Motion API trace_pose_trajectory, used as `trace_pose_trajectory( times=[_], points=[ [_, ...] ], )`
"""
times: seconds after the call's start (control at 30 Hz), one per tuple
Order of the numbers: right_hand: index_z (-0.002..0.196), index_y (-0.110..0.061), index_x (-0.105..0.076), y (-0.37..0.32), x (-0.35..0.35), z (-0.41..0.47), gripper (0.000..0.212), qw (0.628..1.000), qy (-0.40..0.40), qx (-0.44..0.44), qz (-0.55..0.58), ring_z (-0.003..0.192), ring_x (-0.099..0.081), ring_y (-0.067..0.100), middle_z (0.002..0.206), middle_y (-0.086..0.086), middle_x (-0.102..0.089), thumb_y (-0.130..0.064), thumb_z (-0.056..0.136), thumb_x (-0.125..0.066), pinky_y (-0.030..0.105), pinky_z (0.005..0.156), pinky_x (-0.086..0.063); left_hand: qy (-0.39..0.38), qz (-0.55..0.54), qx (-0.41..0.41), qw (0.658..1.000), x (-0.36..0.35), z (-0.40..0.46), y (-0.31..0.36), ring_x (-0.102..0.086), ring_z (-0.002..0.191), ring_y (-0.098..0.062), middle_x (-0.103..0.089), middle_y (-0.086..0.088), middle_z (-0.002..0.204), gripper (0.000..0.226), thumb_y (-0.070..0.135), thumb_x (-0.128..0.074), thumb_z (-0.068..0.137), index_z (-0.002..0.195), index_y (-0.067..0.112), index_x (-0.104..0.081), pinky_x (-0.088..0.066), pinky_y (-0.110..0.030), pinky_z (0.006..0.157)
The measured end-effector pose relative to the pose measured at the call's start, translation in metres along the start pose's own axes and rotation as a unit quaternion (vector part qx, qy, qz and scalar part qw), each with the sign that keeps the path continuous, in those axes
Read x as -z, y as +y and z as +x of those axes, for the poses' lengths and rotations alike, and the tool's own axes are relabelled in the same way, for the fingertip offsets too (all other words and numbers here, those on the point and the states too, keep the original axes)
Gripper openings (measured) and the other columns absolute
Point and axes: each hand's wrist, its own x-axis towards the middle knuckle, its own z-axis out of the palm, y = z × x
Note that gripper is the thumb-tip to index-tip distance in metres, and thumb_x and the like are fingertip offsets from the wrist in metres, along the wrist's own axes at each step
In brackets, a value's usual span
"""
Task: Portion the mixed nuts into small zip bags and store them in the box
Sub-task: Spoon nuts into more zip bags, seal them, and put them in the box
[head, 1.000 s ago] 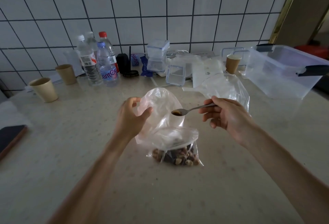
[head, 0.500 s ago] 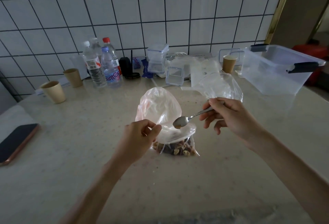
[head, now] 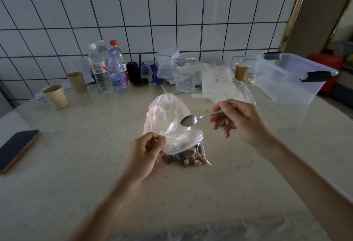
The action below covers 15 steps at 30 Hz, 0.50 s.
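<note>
Left hand [head: 146, 152]: thumb and fingertips pinch the left rim of the small zip bag, holding its mouth up.
Right hand [head: 239, 120]: fingers curled round the handle of a metal spoon [head: 198, 119]; bowl points left, above and just behind the bag's mouth; bowl looks bare.
Small zip bag [head: 183, 145]: clear plastic, standing on the table at centre, mouth gaping.
Mixed nuts [head: 188, 157]: brown and pale pieces heaped in the bottom of the small zip bag.
Larger plastic bag [head: 166, 112]: clear with a pinkish tint, puffed up directly behind the zip bag, touching it.
Second clear bag [head: 232, 91]: crumpled, behind the right hand.
Storage box [head: 292, 80]: clear plastic, dark clip handles, lid off, far right of the table, well apart from the bags.
Table [head: 86, 145]: pale speckled top.
Paper cups [head: 55, 96]: two at far left, one near the box.
Water bottles [head: 116, 72]: cluster against the tiled wall, upright.
Small clear containers [head: 167, 64]: stacked at the back, centre.
Phone [head: 17, 149]: dark, flat, left edge.
</note>
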Motion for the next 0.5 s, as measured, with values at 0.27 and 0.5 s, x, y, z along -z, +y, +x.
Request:
trace_pose_trajectory(
  times=[0.27,0.5],
  points=[
    [0.103,-0.004,-0.067,0.005,-0.037,0.047,0.031,0.986,0.045,-0.134,0.092,0.072,-0.074,0.025,0.089,0.015,-0.079,-0.025,0.111,-0.047,0.030,0.047,-0.051,0.003,-0.020,0.026,0.999,0.000,-0.002,0.002,-0.055,0.042,-0.011,-0.067,0.000,0.060,0.020,0.025,-0.068,0.101,0.082,0.019,-0.072,-0.045,-0.021,0.047],
    [0.114,0.001,-0.067,0.027,-0.056,0.074,0.030,0.960,0.043,-0.276,0.021,0.056,-0.064,0.017,0.081,0.010,-0.078,-0.024,0.109,-0.050,0.025,0.044,-0.040,-0.005,-0.010,0.027,1.000,0.000,-0.001,0.001,-0.057,0.042,-0.010,-0.070,0.001,0.062,0.021,0.028,-0.067,0.101,0.083,0.020,-0.072,-0.045,-0.019,0.048]
  ],
)
